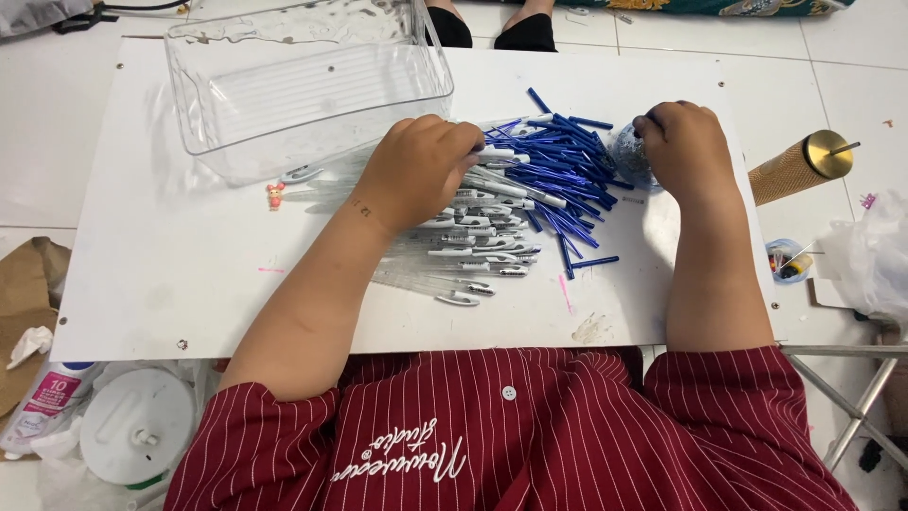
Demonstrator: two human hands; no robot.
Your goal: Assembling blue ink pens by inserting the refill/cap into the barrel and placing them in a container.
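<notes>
Head view, near to far: clear pen barrels point(473, 248) heaped mid-board point(170, 274); left hand point(416, 170) curled, pinching one barrel; blue refills point(567, 161) just beyond; right hand point(686, 147) closed on small glittery lump point(628, 154); clear tray point(303, 80) farthest.

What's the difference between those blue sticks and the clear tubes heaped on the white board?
The blue sticks are thin, solid blue and lie crisscrossed in a loose heap; the clear tubes are thicker, see-through with white clips, and lie more nearly parallel. The blue sticks sit between the two hands, while the clear tubes lie partly under the left hand. Both are long, slim parts piled together on the white board.
</notes>
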